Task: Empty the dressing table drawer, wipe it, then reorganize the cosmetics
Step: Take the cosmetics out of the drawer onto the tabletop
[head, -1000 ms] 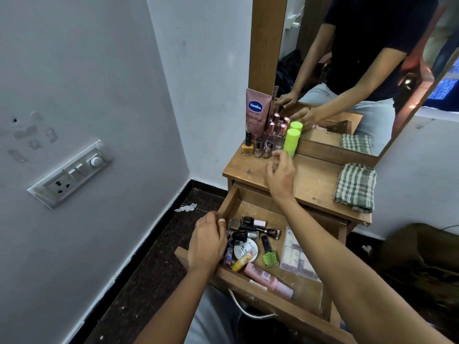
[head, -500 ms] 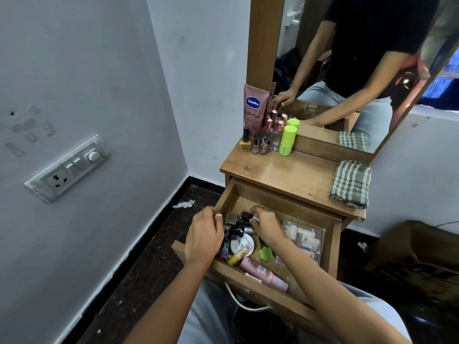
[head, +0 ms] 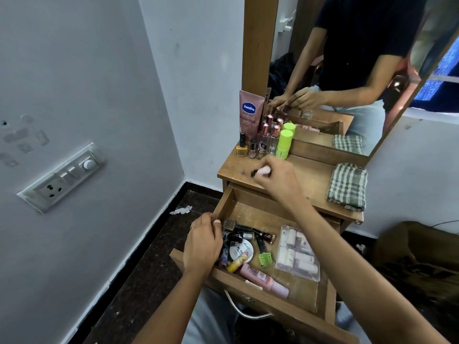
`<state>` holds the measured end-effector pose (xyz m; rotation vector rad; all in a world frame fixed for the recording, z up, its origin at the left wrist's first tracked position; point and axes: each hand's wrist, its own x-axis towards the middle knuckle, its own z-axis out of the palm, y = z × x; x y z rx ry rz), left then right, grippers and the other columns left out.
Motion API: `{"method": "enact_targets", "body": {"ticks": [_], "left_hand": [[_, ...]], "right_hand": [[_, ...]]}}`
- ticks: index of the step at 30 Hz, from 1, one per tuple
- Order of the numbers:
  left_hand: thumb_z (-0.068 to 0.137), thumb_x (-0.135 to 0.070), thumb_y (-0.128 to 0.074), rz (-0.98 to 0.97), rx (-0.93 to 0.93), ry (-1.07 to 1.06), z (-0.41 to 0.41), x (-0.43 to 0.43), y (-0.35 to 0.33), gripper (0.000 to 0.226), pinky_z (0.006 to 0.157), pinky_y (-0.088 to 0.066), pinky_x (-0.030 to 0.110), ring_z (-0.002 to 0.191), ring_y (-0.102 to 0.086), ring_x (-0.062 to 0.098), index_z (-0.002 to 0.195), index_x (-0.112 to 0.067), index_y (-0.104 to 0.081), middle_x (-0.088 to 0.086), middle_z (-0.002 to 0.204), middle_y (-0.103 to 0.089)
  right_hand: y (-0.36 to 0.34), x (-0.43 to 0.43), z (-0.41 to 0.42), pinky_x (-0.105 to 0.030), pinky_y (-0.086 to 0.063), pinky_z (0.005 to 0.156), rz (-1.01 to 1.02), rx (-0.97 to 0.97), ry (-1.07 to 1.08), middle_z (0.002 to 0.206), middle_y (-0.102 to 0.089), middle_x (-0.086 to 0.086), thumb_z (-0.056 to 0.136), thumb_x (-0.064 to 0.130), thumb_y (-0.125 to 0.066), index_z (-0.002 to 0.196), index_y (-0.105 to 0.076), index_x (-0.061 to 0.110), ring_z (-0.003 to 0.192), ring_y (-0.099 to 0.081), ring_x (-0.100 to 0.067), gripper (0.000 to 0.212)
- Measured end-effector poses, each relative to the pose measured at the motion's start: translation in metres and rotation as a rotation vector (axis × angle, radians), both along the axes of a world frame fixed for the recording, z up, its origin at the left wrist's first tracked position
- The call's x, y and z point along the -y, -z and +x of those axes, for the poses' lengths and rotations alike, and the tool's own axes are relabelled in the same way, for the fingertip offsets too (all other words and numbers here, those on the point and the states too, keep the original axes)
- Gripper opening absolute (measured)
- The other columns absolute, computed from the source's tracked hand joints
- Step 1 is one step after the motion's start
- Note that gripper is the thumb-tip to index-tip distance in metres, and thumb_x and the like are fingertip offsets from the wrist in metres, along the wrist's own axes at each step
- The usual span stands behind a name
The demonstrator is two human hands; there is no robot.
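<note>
Drawer [head: 258, 212] open toward person, left hand [head: 202, 247] gripping its wall, right hand [head: 278, 180] pinching bottle [head: 260, 172] sideways

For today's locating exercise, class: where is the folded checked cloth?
In the head view the checked cloth lies on the right end of the dressing table top, right of the right hand and just below the mirror.

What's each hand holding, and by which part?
Right hand pinches a small dark item by its pale end, above the tabletop; it is blurred. Left hand grips the left wall of the drawer.
</note>
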<state>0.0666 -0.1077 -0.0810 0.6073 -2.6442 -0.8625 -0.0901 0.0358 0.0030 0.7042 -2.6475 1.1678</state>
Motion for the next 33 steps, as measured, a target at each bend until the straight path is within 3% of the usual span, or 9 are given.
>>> {"method": "enact_targets", "body": {"ticks": [4,8,10,12,16,23,33], "left_hand": [[0.102,-0.03,-0.041,-0.002,0.009,-0.009,0.0,0.0,0.0,0.028,0.076,-0.045,0.025,0.109,-0.057,0.017,0.121,-0.015,-0.055,0.004,0.117,-0.061],[0.103,-0.032,-0.039,-0.007,0.027,-0.015,-0.001,0.0,0.0,0.028,0.075,-0.044,0.026,0.107,-0.057,0.018,0.121,-0.016,-0.054,0.004,0.116,-0.061],[0.103,-0.032,-0.039,-0.007,0.023,-0.013,-0.001,0.001,0.0,0.027,0.075,-0.045,0.027,0.106,-0.057,0.018,0.119,-0.016,-0.054,0.003,0.115,-0.061],[0.103,-0.032,-0.039,-0.009,0.016,-0.007,-0.001,0.001,0.001,0.027,0.075,-0.045,0.026,0.106,-0.057,0.017,0.119,-0.016,-0.054,0.004,0.115,-0.061],[0.103,-0.032,-0.039,-0.014,0.019,-0.004,-0.002,0.001,0.001,0.029,0.076,-0.045,0.025,0.109,-0.056,0.017,0.121,-0.014,-0.054,0.005,0.117,-0.06],[0.102,-0.032,-0.039,-0.011,0.015,-0.005,-0.001,0.001,0.002,0.028,0.078,-0.045,0.026,0.108,-0.056,0.016,0.12,-0.015,-0.054,0.003,0.116,-0.061],[0.102,-0.032,-0.039,-0.007,0.012,-0.001,-0.001,0.001,0.001,0.027,0.076,-0.043,0.023,0.106,-0.056,0.014,0.118,-0.016,-0.054,0.002,0.114,-0.061]], "right_hand": [[-0.017,-0.005,-0.053,-0.019,-0.036,0.052,-0.011,0.043,0.178,0.083,-0.062,-0.007,0.074,-0.001,-0.067,0.087,-0.063,0.007,0.072,-0.056,-0.016,0.016],[0.013,-0.005,-0.086,-0.03,-0.037,0.058,0.033,0.07,0.264,0.082,-0.064,-0.017,0.079,0.008,-0.061,0.081,-0.061,-0.001,0.076,-0.06,-0.031,0.009],[0.025,-0.003,-0.087,-0.031,-0.038,0.061,0.037,0.052,0.259,0.083,-0.063,-0.017,0.082,0.011,-0.061,0.078,-0.059,0.002,0.075,-0.059,-0.03,0.01],[0.035,-0.001,-0.085,-0.033,-0.044,0.069,-0.011,0.036,0.241,0.089,-0.058,-0.013,0.085,0.011,-0.063,0.085,-0.062,0.005,0.077,-0.055,-0.024,0.006],[0.051,0.002,-0.081,-0.031,-0.048,0.087,-0.11,0.084,0.283,0.102,-0.055,-0.009,0.086,0.011,-0.067,0.11,-0.064,0.005,0.088,-0.056,-0.02,0.025],[0.054,0.012,-0.09,-0.039,-0.054,0.081,-0.263,0.159,0.374,0.092,-0.065,-0.006,0.083,0.01,-0.069,0.101,-0.061,0.011,0.083,-0.062,-0.021,0.019],[0.057,0.017,-0.096,-0.038,-0.055,0.08,-0.215,0.168,0.428,0.091,-0.066,-0.002,0.084,0.016,-0.069,0.104,-0.059,0.015,0.082,-0.064,-0.02,0.022]]}}
